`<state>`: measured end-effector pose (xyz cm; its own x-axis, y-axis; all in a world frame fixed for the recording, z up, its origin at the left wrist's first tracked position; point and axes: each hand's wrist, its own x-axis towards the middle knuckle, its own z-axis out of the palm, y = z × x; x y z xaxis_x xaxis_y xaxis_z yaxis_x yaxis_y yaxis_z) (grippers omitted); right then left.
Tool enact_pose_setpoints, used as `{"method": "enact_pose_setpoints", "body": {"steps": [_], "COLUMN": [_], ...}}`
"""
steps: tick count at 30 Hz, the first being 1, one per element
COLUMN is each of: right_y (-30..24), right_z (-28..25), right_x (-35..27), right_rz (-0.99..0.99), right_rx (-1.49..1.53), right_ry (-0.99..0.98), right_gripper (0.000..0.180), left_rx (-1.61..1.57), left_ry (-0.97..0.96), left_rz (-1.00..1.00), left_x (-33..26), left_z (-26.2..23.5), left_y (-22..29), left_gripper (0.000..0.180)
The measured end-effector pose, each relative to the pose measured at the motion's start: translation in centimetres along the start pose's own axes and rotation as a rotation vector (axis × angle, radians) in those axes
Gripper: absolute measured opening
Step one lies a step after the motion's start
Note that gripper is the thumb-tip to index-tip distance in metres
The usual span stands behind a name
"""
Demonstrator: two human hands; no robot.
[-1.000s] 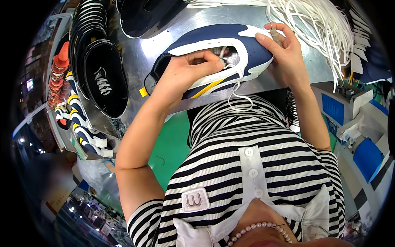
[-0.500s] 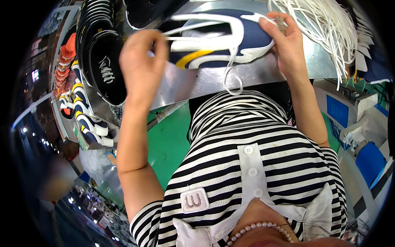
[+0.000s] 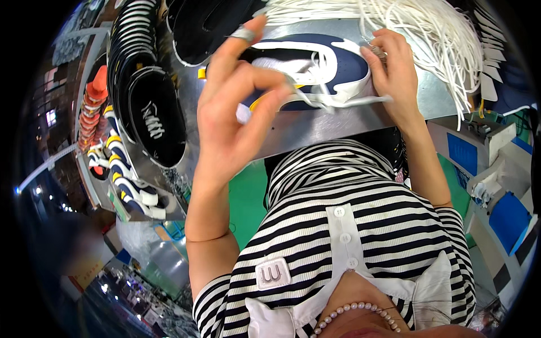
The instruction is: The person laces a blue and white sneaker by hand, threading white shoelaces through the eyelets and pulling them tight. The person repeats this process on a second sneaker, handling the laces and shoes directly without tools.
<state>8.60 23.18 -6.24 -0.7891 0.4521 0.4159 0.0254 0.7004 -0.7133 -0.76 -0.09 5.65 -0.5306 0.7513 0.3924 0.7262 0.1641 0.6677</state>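
I see my left grip (image 3: 234,112) raised above the metal bench (image 3: 338,121), fingers loosely spread, pinching a white lace (image 3: 307,98) that runs to the navy and white shoe upper (image 3: 315,65). My right grip (image 3: 394,70) presses on the upper's right end. A bundle of white laces (image 3: 445,34) lies just beyond, black insoles (image 3: 155,121) stacked to the left.

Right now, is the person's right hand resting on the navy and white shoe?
Yes, the right hand rests its fingers on the right end of the navy and white shoe lying on the metal table.
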Motion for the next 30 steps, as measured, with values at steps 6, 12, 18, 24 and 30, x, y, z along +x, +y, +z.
{"method": "enact_pose_setpoints", "body": {"steps": [6,12,18,24,30], "right_y": [-4.1,-5.5,-6.4,-5.6,-4.7], "right_z": [-1.3,1.1,2.0,1.8,3.5], "right_x": [1.0,0.9,0.9,1.2,0.6], "right_rz": [0.165,0.589,0.472,0.631,0.438], "right_rx": [0.687,1.002,0.815,0.879,0.567], "right_ry": [-0.366,-0.406,-0.506,-0.326,-0.307], "right_gripper": [0.018,0.018,0.014,0.017,0.032], "left_rx": [0.221,0.229,0.09,0.25,-0.751], "left_ry": [0.132,0.18,0.136,0.003,-0.257], "left_rz": [0.078,-0.067,-0.088,-0.352,-1.277], "left_x": [1.7,0.9,0.7,-1.2,1.3], "left_z": [3.9,3.4,3.8,2.2,3.0], "left_y": [-1.5,-2.8,-3.4,-3.8,-5.9], "left_gripper": [0.011,0.011,0.011,0.028,0.051]}}
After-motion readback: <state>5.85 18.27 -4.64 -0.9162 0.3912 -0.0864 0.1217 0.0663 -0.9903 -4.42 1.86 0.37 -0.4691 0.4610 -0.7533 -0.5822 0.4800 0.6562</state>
